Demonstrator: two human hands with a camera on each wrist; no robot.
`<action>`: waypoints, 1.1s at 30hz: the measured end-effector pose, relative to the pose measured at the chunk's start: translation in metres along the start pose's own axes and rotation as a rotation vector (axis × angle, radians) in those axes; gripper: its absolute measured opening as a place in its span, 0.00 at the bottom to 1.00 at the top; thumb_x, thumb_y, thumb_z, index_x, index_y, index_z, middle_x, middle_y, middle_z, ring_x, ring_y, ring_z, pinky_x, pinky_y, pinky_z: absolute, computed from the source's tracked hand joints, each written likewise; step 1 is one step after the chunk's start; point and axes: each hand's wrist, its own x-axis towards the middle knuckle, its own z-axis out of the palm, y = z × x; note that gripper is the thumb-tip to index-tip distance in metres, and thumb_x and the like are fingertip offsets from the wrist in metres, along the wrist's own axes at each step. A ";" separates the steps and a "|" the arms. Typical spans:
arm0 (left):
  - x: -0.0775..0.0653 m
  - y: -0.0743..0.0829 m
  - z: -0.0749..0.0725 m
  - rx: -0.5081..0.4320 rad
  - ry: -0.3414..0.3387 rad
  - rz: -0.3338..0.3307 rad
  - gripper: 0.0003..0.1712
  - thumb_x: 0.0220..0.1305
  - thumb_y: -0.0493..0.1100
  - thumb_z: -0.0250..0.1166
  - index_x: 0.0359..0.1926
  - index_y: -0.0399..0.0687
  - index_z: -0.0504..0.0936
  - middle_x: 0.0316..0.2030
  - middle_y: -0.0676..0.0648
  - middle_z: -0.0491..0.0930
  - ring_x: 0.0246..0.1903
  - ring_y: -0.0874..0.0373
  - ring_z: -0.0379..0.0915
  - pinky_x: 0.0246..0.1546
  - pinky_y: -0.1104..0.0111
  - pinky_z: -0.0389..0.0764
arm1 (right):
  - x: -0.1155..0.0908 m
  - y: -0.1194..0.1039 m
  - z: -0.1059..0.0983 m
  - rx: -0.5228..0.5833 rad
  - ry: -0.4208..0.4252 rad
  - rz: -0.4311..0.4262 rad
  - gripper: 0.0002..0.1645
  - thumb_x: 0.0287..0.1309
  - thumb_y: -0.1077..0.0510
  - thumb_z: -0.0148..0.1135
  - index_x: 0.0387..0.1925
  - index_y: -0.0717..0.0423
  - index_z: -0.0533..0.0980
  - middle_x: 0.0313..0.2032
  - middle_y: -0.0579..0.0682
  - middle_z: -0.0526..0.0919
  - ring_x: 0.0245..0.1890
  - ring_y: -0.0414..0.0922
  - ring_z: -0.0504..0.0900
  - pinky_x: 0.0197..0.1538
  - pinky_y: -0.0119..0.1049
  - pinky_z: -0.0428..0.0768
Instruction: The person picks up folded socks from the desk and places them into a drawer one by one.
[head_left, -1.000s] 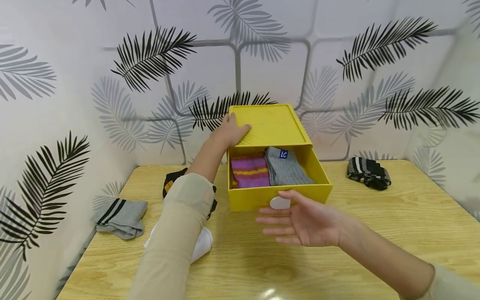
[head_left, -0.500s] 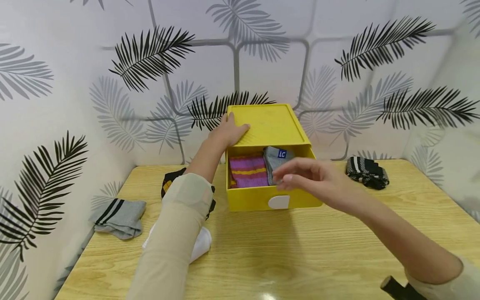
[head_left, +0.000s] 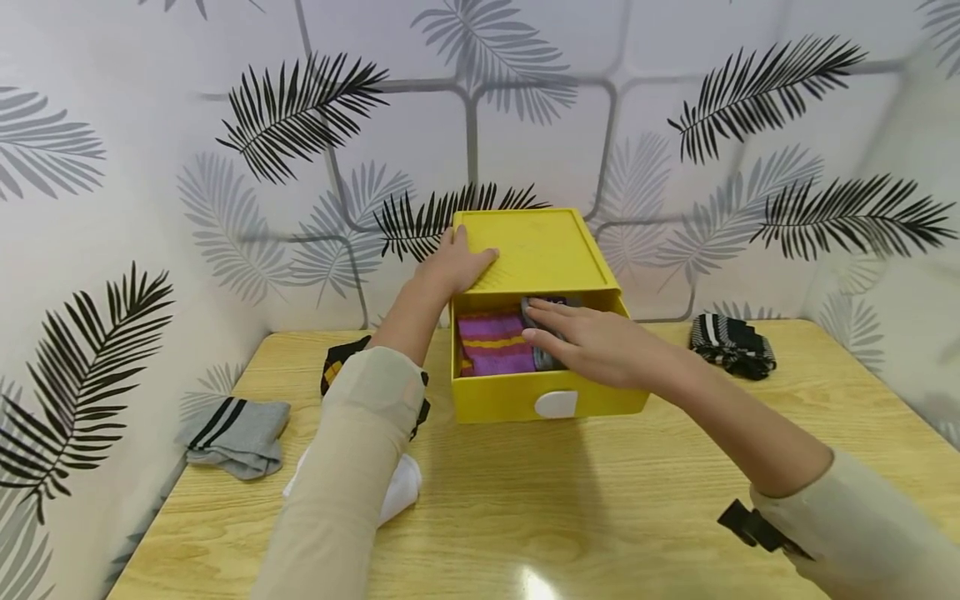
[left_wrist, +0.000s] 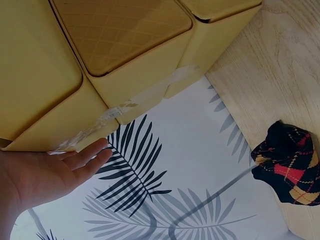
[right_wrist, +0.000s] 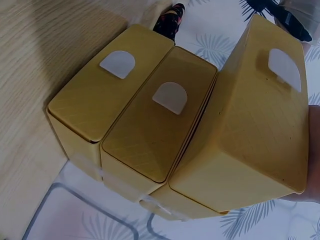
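Observation:
A yellow drawer cabinet [head_left: 536, 246] stands on the table, its top drawer [head_left: 495, 402] pulled out. Inside that drawer, a purple striped pair of socks [head_left: 497, 346] lies left of a grey pair of socks [head_left: 542, 358]. My left hand [head_left: 455, 265] rests on the cabinet's upper left edge, thumb on top; the left wrist view shows its fingers extended along the cabinet's side. My right hand [head_left: 607, 346] reaches over the drawer front with nearly straight fingers on the grey socks, hiding most of them. In the right wrist view the drawer front [right_wrist: 265, 145] juts out above two closed drawers.
Left on the table lie grey socks with black stripes [head_left: 236, 437], white socks [head_left: 403, 490] and dark checked socks [left_wrist: 292, 167], partly behind my left arm. Black-and-white socks [head_left: 733, 346] lie at the back right. A patterned wall [head_left: 315, 167] stands behind.
My right hand has risen from in front of the drawer's white handle and moved over the drawer onto the grey socks. The left hand keeps its place.

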 end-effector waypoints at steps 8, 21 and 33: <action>-0.001 -0.001 -0.002 -0.009 0.005 -0.006 0.43 0.53 0.65 0.38 0.62 0.50 0.34 0.61 0.48 0.33 0.56 0.47 0.42 0.51 0.55 0.49 | -0.012 -0.006 -0.004 0.037 0.107 -0.027 0.36 0.53 0.35 0.30 0.58 0.50 0.56 0.57 0.45 0.56 0.56 0.46 0.53 0.53 0.45 0.53; -0.002 0.002 -0.001 -0.017 -0.020 0.016 0.43 0.53 0.65 0.38 0.62 0.50 0.33 0.61 0.48 0.33 0.57 0.48 0.40 0.51 0.54 0.48 | -0.076 -0.039 0.046 1.379 -0.283 -0.231 0.19 0.60 0.58 0.35 0.42 0.66 0.69 0.37 0.60 0.73 0.34 0.51 0.73 0.36 0.40 0.71; -0.001 0.000 0.000 -0.024 -0.014 0.009 0.43 0.53 0.65 0.38 0.62 0.51 0.33 0.61 0.49 0.33 0.57 0.48 0.41 0.51 0.55 0.48 | -0.044 0.001 0.079 1.972 -0.533 0.144 0.38 0.56 0.40 0.30 0.59 0.62 0.48 0.56 0.57 0.57 0.53 0.52 0.58 0.52 0.40 0.57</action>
